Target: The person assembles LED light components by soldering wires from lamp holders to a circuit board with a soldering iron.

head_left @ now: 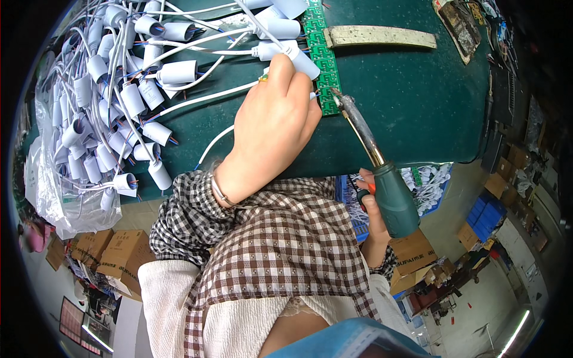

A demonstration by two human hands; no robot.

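Both hands were busy over the dark green work mat (pixel 418 107). Way off on the left sat a big heap of white plastic cylinders with white cables (pixel 107 101), spilling partly over a clear plastic bag (pixel 54 191). Left hand (pixel 271 128) was curled knuckles-up, pinching one white cylindrical capacitor (pixel 298 56) from that lot between thumb and fingers — holding it right against the long green strip of printed circuit boards (pixel 322 56). Right next to it, the metal tip of a soldering iron with a dark green handle (pixel 382 173) touched the strip's lower end. Right hand (pixel 373 209) was wrapped around that handle, down past the mat's edge. Further right, a worn pale flat bar (pixel 382 37) lay on the mat.
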